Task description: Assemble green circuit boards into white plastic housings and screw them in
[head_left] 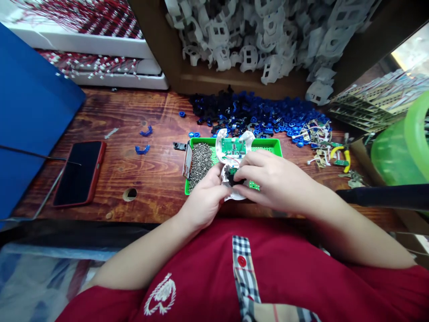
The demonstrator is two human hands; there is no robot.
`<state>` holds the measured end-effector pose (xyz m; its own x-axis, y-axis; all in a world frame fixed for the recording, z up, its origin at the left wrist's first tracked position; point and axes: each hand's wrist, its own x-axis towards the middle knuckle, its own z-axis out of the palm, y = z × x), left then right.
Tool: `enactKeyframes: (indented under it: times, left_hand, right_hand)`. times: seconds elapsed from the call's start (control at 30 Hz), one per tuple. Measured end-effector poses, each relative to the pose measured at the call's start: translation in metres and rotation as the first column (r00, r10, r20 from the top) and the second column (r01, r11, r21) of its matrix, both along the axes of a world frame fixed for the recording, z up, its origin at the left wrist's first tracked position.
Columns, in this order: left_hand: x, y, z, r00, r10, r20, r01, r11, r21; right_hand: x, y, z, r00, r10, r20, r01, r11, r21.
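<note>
A white plastic housing (224, 142) with a green circuit board (233, 146) inside it sits over the green tray (275, 144). My left hand (204, 197) grips the housing's lower left side. My right hand (271, 179) covers its lower right part, with the fingertips on a small black part (233, 177) set in the housing. A heap of small metal screws (200, 163) fills the tray's left half, close to my left fingers.
A pile of blue and black plastic parts (254, 114) lies behind the tray, below a box of white housings (268, 36). A red-cased phone (80, 172) lies left, near a hole (129, 194) in the wooden table. Yellow-handled cutters (342, 154) and a green tub (402, 147) are on the right.
</note>
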<state>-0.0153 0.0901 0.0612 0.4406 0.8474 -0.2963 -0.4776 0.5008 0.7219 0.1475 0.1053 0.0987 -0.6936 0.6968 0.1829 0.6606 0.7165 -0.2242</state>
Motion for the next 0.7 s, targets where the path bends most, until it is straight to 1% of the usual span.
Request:
enactKeyframes:
  times: [0.07, 0.13, 0.3, 0.43, 0.5, 0.6, 0.7]
  left_hand:
    - [0.0, 0.0, -0.001, 1.0, 0.005, 0.001, -0.005, 1.0, 0.016]
    - [0.0, 0.0, -0.002, 1.0, -0.003, 0.015, 0.002, 1.0, 0.018]
    - [-0.002, 0.0, -0.005, 0.999, -0.036, 0.033, 0.036, 0.999, -0.002]
    - [-0.002, 0.0, -0.007, 0.998, -0.057, 0.029, 0.056, 0.998, 0.018]
    - [-0.001, 0.0, -0.007, 0.999, -0.039, 0.032, 0.039, 0.999, 0.017]
    - [0.0, 0.001, -0.007, 0.999, 0.02, 0.044, -0.02, 1.0, -0.001]
    - [0.0, 0.002, -0.008, 0.996, 0.082, 0.034, -0.082, 0.997, 0.003]
  right_hand:
    - [0.001, 0.001, 0.001, 1.0, 0.008, -0.005, -0.009, 1.0, -0.011]
    - [0.0, 0.002, 0.001, 0.999, 0.026, 0.027, -0.026, 1.0, 0.005]
    - [0.0, 0.002, 0.003, 0.993, 0.084, 0.083, -0.086, 0.996, 0.015]
    - [-0.002, 0.002, 0.007, 0.988, 0.07, 0.14, -0.066, 0.997, -0.033]
    - [-0.004, 0.001, 0.006, 0.985, 0.052, 0.162, -0.044, 0.998, -0.049]
    - [-0.008, -0.002, 0.003, 0.983, 0.033, 0.183, -0.022, 0.998, -0.061]
    - [-0.007, -0.009, 0.001, 0.988, 0.0, 0.156, 0.007, 0.999, -0.041]
